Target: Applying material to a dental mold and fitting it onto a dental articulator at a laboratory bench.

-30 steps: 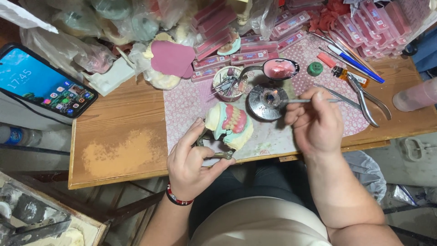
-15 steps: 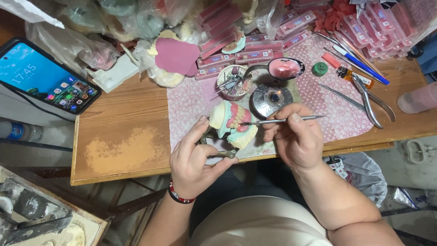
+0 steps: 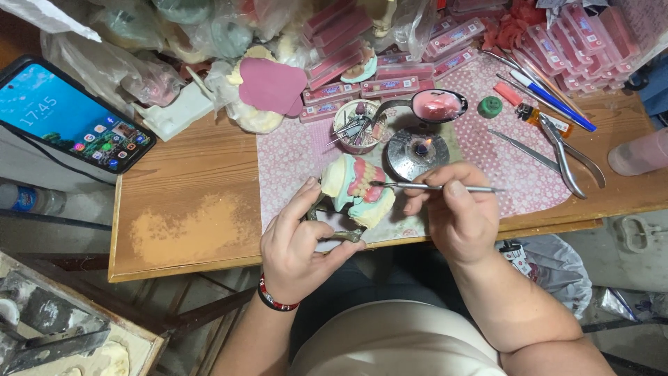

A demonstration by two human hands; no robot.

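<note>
At the desk edge, a denture model (image 3: 358, 191) on its metal frame is gripped by the L hand (image 3: 300, 244) w/ a thin tool (image 3: 431, 186) pinched in the R hand (image 3: 459, 216), tip on the pink wax, so wax could be gouged if the tool slips.

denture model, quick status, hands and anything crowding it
Left hand grips the denture model from below. Right hand holds metal tool, tip at the pink gums. Small burner close behind.
</note>
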